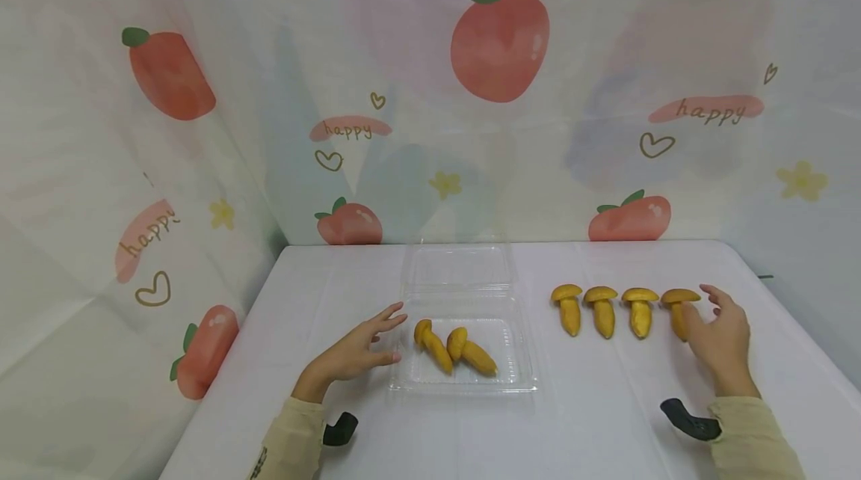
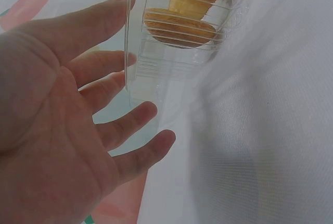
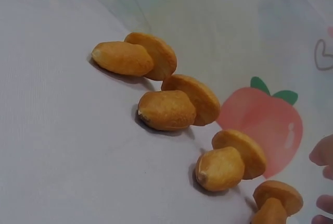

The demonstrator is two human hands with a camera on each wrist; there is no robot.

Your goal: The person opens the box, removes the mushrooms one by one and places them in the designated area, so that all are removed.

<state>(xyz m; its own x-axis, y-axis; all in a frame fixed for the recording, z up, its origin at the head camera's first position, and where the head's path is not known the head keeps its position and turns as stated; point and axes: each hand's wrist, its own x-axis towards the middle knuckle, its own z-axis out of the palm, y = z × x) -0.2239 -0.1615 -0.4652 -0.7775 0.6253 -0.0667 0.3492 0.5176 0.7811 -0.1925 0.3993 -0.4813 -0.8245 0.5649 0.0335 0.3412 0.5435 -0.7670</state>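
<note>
A clear plastic clamshell box (image 1: 464, 388) stands with its lid raised at the back, two yellow-brown mushrooms (image 1: 474, 355) lying inside. My left hand (image 1: 350, 353) is at the box's left side, its fingers spread and fingertips right at the clear wall; in the left wrist view the palm (image 2: 57, 125) holds nothing. To the right, several more mushrooms (image 1: 603, 313) lie in a row, caps toward the back. My right hand (image 1: 723, 334) is beside the rightmost mushroom (image 1: 678, 315), thumb overlapping its stem. In the right wrist view, fingertips (image 3: 323, 151) show at the edge, apart from that mushroom (image 3: 278, 200).
A white cloth covers the table (image 1: 585, 420). Behind and to the left hangs a curtain (image 1: 417, 39) printed with red fruit and lettering. A black curved piece (image 1: 690, 420) sticks out by the right wrist, another (image 1: 341, 429) by the left.
</note>
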